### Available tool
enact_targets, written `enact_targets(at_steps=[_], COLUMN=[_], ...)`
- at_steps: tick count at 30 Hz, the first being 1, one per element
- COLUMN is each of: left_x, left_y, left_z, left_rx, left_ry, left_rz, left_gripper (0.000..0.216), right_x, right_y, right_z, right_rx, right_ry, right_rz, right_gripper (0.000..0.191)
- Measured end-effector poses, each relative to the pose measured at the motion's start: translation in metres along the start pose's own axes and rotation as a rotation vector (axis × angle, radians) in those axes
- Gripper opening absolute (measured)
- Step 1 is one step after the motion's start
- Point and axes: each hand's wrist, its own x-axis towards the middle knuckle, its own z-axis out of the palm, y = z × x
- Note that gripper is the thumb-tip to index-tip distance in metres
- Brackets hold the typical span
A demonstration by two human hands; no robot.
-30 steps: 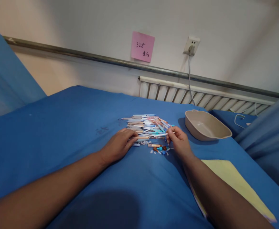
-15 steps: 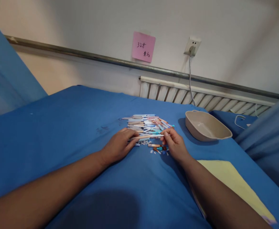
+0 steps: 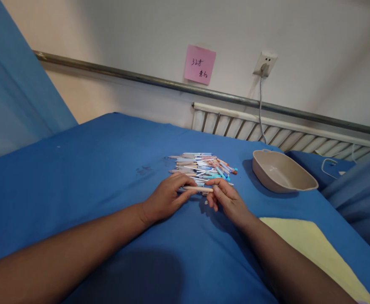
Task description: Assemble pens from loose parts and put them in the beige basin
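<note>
Between my two hands a beige pen (image 3: 199,188) is held level, just in front of a pile of pens. My left hand (image 3: 169,195) is closed around its left end. My right hand (image 3: 227,199) pinches the other end between thumb and fingertips, its other fingers curled below. The pile of pens (image 3: 200,162), in white, blue, beige, orange and teal, lies right behind the hands. A small pale piece (image 3: 206,202) shows on the cloth under my right hand; other small parts there are hidden by the hands.
A beige plastic basin (image 3: 283,171) stands to the right of the pile. A yellow sheet (image 3: 305,240) lies at the front right, partly under my right forearm. Blue cloth (image 3: 86,169) covers the table. Behind are a radiator (image 3: 235,124) and a metal rail (image 3: 134,78).
My right hand has moved closer to my left. The thin white length that stuck out from the beige pen no longer shows. The view has shifted slightly left.
</note>
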Motion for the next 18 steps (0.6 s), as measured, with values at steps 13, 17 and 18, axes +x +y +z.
enact_targets(at_steps=[13, 17, 18], left_x=[0.003, 0.004, 0.004], left_y=[-0.003, -0.004, -0.005], left_z=[0.004, 0.005, 0.005], left_rx=[-0.066, -0.021, 0.006], left_ry=[-0.154, -0.254, -0.261], left_rz=[-0.088, -0.074, -0.086], left_gripper=[0.02, 0.024, 0.023], right_x=[0.003, 0.009, 0.012], right_y=[0.0, 0.002, 0.004], right_z=[-0.012, -0.027, -0.034], right_rx=[0.278, 0.201, 0.166], right_ry=[0.105, 0.283, 0.377], right_rz=[0.005, -0.018, -0.038], right_gripper=[0.022, 0.024, 0.025])
